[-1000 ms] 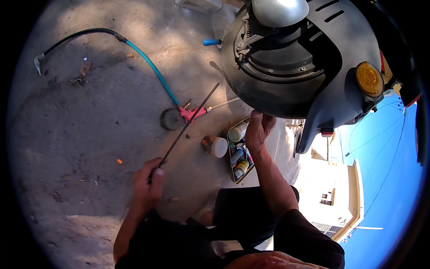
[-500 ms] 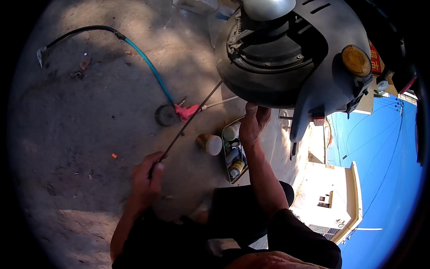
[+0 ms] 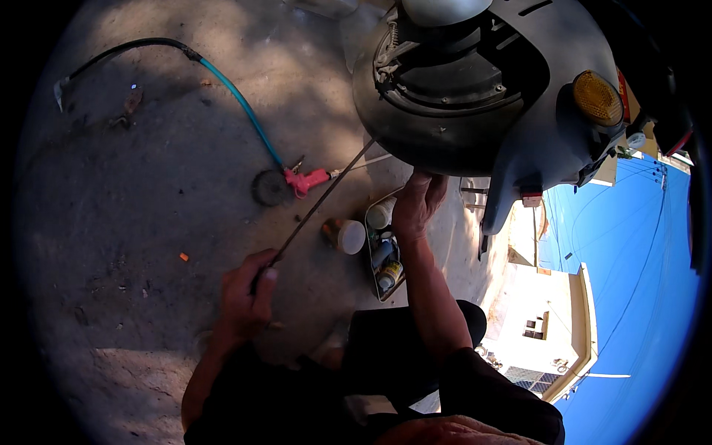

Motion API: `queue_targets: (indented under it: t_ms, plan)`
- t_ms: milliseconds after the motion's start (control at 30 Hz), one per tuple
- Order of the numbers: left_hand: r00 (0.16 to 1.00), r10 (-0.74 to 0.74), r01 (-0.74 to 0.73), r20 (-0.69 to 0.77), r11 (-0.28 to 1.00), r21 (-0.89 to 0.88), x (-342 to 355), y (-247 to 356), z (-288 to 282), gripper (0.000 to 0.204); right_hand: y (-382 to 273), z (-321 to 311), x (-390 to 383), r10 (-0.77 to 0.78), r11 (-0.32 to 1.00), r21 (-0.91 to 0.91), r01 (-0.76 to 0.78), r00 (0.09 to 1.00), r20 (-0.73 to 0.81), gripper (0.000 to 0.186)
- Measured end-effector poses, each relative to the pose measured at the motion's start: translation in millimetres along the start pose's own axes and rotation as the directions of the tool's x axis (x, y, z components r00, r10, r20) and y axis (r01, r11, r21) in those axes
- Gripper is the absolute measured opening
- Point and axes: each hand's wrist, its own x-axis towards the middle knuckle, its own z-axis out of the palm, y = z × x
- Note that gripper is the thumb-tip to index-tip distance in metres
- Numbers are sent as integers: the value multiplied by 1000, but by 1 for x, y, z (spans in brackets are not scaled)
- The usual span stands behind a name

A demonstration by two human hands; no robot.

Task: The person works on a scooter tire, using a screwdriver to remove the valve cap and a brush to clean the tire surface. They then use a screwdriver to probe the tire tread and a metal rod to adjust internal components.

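My left hand (image 3: 248, 293) is closed around the lower end of a long thin metal rod (image 3: 315, 208). The rod slants up and right, and its far end meets or passes behind the rounded black edge (image 3: 437, 144) of a scooter (image 3: 552, 104). Its tip is hidden there. From below, my right hand (image 3: 417, 208) grips that same edge, with thumb and fingers pressed to it and the fingertips partly out of sight. Inside the curve show a dark recess with bolts and a coil spring (image 3: 391, 35). An orange indicator lens (image 3: 598, 98) sits on the body panel.
Left of the scooter, a red air gun (image 3: 305, 181) on a teal hose (image 3: 241, 104) lies on the concrete beside a round black disc (image 3: 271, 188). A jar (image 3: 344, 235) stands next to a tray (image 3: 382, 296) of bottles. A pale building (image 3: 549, 319) appears at right.
My left hand and the rod have shifted very slightly right against the ground. The right hand keeps its place under the edge. The whole view has moved a little.
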Motion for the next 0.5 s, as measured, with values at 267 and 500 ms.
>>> queue_targets:
  t_ms: [267, 500]
  plan:
    - [989, 136, -139, -58, 990, -35, 9, -1, 11, 27, -1, 4, -8, 116, 992, 43, -120, 990, 82, 41]
    - [996, 78, -74, 42, 993, -86, 31, 28, 11, 29, -21, 4, -5, 172, 981, 62, -185, 970, 170, 46]
